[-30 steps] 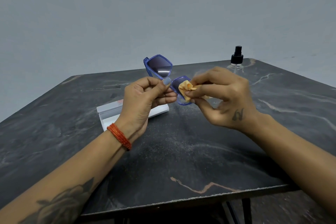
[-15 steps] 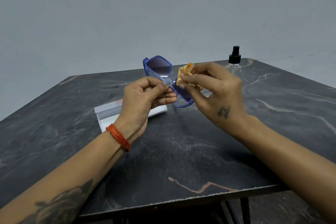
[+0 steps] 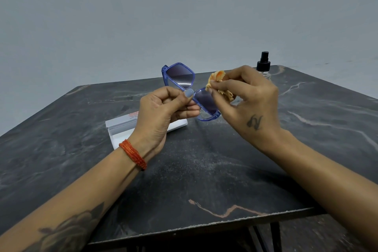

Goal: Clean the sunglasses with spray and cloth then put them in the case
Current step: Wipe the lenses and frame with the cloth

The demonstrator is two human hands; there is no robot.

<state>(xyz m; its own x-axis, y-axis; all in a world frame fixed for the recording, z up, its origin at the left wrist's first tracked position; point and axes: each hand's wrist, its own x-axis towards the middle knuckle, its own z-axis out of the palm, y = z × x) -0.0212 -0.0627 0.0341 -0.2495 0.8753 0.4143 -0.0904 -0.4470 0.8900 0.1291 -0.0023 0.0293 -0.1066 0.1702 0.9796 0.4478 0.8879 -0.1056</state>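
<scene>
Setting: dark marbled worktop before a plain grey wall.
Left hand: pinches the bridge of the blue sunglasses, held above the worktop.
Right hand: grips a crumpled orange cloth against the nearer lens.
Case: white, lying behind the left hand.
Spray bottle: upright at the far edge.

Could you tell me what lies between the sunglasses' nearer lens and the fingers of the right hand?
In the head view, a crumpled orange cloth, pinched by the right hand, sits against the upper edge of the nearer lens of the blue sunglasses.
</scene>
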